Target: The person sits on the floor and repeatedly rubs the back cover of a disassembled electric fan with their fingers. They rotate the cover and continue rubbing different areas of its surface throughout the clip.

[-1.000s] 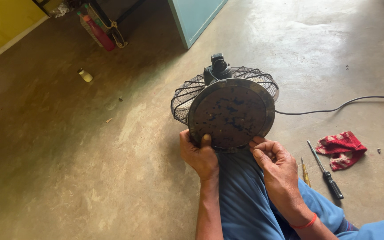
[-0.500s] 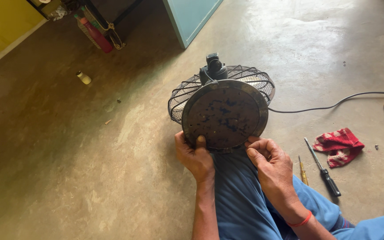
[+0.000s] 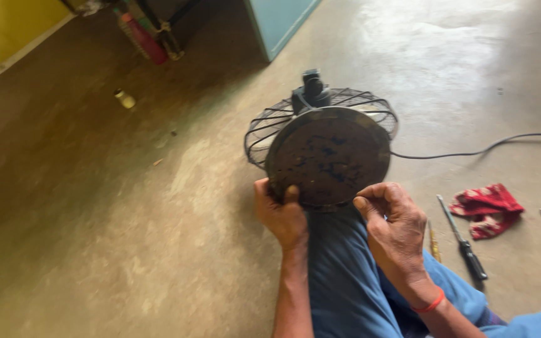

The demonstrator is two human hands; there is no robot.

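Note:
A table fan lies tipped on the concrete floor with its round, rusty dark base (image 3: 328,156) facing me and its black wire cage (image 3: 270,128) behind. The base rests against my knee in blue trousers (image 3: 339,275). My left hand (image 3: 280,213) grips the lower left rim of the base, thumb on its face. My right hand (image 3: 392,222) is curled at the lower right rim, fingers bent against the edge; whether it pinches something small is unclear.
A black-handled screwdriver (image 3: 464,241) and a thinner yellow tool (image 3: 434,241) lie right of my leg. A red rag (image 3: 486,206) is beyond them. The fan's black cord (image 3: 471,152) runs right. A small bottle (image 3: 124,98) and red clutter (image 3: 142,37) sit far left.
The view has shifted slightly; fan and hands sit a little lower and to the right in frame. Both hands keep the same hold on the base rim.

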